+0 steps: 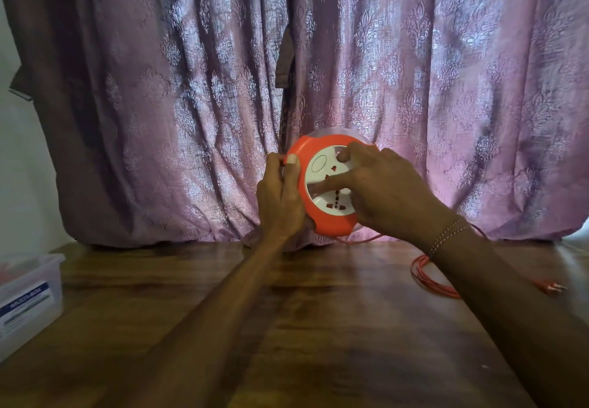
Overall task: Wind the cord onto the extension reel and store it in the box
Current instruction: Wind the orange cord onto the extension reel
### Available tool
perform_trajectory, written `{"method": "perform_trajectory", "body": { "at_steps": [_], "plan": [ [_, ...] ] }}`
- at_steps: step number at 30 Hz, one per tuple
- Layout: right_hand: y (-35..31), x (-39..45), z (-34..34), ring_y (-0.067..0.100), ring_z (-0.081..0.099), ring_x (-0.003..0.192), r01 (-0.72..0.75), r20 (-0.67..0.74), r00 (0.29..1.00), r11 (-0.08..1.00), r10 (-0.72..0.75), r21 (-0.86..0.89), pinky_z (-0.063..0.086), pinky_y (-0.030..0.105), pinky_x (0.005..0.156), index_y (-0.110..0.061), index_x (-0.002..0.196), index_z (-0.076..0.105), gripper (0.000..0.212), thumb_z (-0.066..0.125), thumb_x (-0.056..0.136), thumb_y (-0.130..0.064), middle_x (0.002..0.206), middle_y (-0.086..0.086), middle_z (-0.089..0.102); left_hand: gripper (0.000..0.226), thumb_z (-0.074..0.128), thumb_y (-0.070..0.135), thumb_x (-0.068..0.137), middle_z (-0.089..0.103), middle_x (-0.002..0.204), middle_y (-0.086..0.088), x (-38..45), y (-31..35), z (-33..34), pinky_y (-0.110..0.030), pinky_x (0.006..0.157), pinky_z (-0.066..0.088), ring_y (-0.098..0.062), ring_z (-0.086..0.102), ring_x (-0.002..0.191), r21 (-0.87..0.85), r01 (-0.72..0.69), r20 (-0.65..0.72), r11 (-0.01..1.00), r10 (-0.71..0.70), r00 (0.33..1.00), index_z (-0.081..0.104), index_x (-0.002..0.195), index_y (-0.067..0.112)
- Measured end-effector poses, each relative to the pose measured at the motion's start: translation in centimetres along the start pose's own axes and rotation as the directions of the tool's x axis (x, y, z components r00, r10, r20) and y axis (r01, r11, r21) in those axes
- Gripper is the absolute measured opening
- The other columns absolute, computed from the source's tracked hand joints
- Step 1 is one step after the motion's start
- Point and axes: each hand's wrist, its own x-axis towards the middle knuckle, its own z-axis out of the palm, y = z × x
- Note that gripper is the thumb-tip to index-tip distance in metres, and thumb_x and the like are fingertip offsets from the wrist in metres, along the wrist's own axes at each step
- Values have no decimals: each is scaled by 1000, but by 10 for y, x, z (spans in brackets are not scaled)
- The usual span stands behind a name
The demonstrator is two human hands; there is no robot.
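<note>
Holding the reel (pixel 331 184) up off the table (pixel 287 312): our left hand (pixel 280 197) clamps its rim, right hand (pixel 382 191) fingers press the white face. Loose cord (pixel 433 280) lies below-right, nearer our right; box (pixel 28 296) far left.

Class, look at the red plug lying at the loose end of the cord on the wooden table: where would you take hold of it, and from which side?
Grip the red plug by its moulded body, probably from above. It lies flat on the wooden table, right of the loose red cord. Its pale pins point right, so pinch across the body behind them.
</note>
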Motion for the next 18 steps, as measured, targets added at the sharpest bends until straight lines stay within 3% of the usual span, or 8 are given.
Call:
{"method": "perform_trajectory", "body": {
  "at_steps": [2, 6, 10, 14, 18],
  "plan": [
    [-1, -1, 2, 32, 63, 90, -41, -48, 998, 999, 41, 8, 49, 37, 68, -53, 117, 61, 55, 67, 68, -27, 108, 9, 64, 29, 42, 43, 100, 58, 68, 7, 0, 0, 0, -53, 68, 51, -20, 57, 67, 7, -9, -2, 1000, 9, 1000, 50, 87, 18],
    [-2, -1, 12, 33, 66, 86, -232, -165, 956, 969, 244, 85, 52, 38, 67, -44, 126, 57, 65, 56, 67, -72, 94, 4, 74, 28, 43, 42, 100, 54, 64, 8, 0, 0, 0, -52, 65, 49, -15, 51, 62, 8, -9, -12, 1000, 9, 1000, 50, 86, 18],
    [-1, -1, 16, 35, 67, 83, -281, -209, 934, 957, 290, 72, 48, 35, 64, -34, 123, 60, 74, 47, 71, -84, 97, 9, 73, 29, 42, 42, 100, 55, 65, 9, -1, 2, 1, -46, 67, 49, -4, 51, 62, 7, 0, -8, 1000, 0, 1000, 48, 84, 18],
    [3, -1, 6, 30, 65, 79, -208, -245, 949, 978, 196, -21, 43, 33, 60, -31, 117, 62, 65, 47, 76, -79, 84, 3, 72, 30, 40, 41, 100, 53, 62, 8, 0, 2, 0, -46, 63, 47, -3, 50, 58, 7, 0, -6, 1000, 0, 1000, 46, 83, 18],
    [10, -1, -2, 25, 48, 98, 46, -160, 986, 998, -38, 48, 48, 39, 72, -31, 111, 62, 28, 58, 86, -43, 111, 2, 59, 31, 40, 41, 100, 55, 60, 12, 3, 4, -2, -46, 63, 45, -3, 47, 57, -2, -2, -20, 1000, 2, 1000, 45, 82, 16]
  ]
}}
